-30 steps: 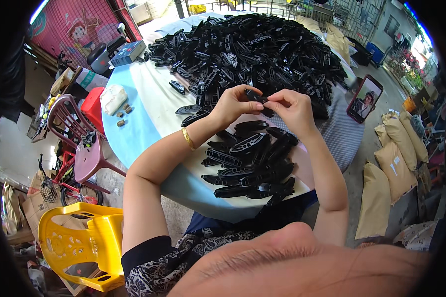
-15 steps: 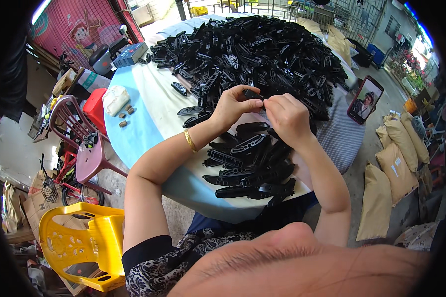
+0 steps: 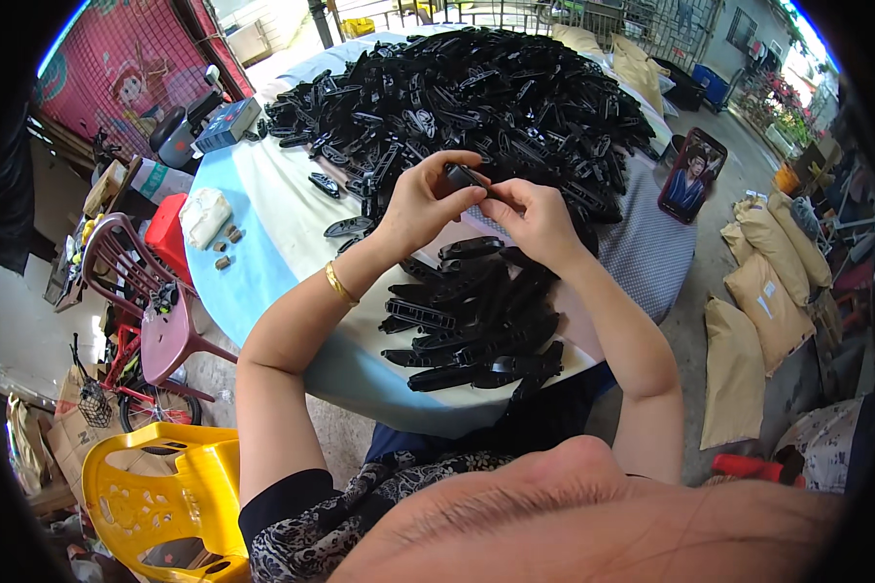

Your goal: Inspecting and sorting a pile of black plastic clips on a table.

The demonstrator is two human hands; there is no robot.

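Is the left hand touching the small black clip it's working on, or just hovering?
Touching. The head view shows the left hand with its fingertips pinched around the black clip, no gap between them; the right hand meets the same piece from the other side.

The small black plastic part [image 3: 462, 176] is mostly covered by the fingers of the left hand [image 3: 423, 204] and the right hand [image 3: 535, 222], so its shape cannot be told. Below this part, the near edge of the round table [image 3: 262, 262] is hidden behind both forearms. Left of the table, the little brown pieces [image 3: 228, 247] are too small to identify. The yellow plastic chair [image 3: 160, 496] is cut off by the dark rim.
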